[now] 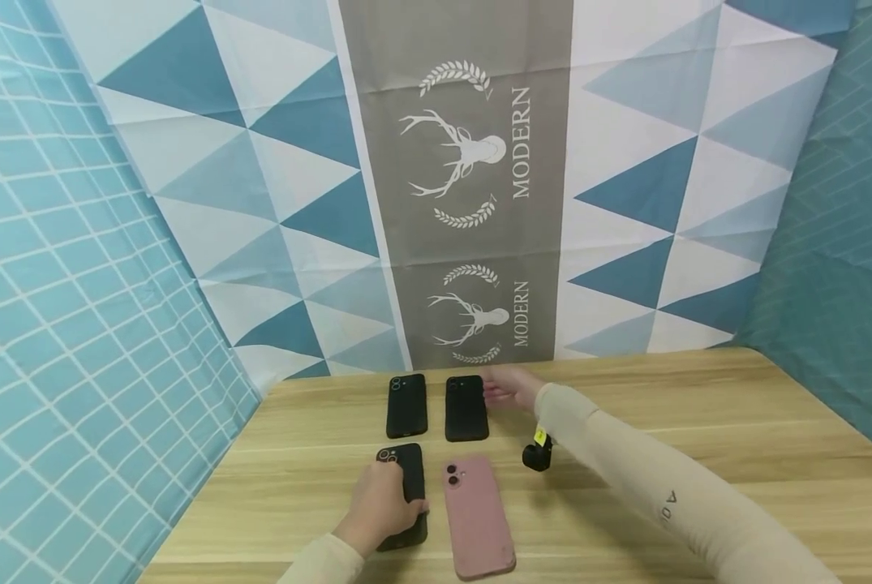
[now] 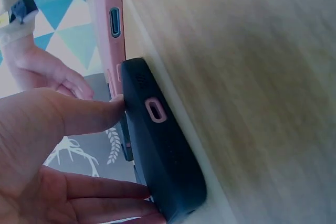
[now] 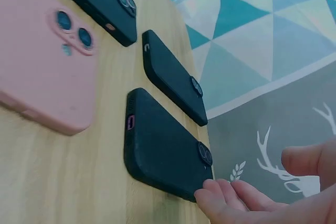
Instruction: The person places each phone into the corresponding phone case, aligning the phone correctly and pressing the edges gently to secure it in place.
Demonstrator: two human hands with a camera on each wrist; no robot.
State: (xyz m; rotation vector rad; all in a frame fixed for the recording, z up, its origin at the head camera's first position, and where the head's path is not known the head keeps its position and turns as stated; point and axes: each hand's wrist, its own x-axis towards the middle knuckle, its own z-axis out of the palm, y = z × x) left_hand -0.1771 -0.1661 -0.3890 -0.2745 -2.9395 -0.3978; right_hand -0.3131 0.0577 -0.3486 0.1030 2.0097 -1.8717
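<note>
While left hand (image 1: 380, 507) grips the near black phone (image 1: 409, 478) lying left of pink phone (image 1: 477, 517) | right hand (image 1: 512, 388), fingers loosely open, touches far black phone (image 1: 466, 408) behind pink phone | risk: either phone may slide, knocking neighbours askew

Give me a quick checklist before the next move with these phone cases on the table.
1. Left hand grips the near black case: ok.
2. Right hand fingertips touch the far right black case: ok; not gripping it.
3. Pink case lies flat, free of both hands: ok.
4. Far left black case untouched, apart from its neighbour: ok.
5. Near black case lies flat on the table: cannot tell.
</note>
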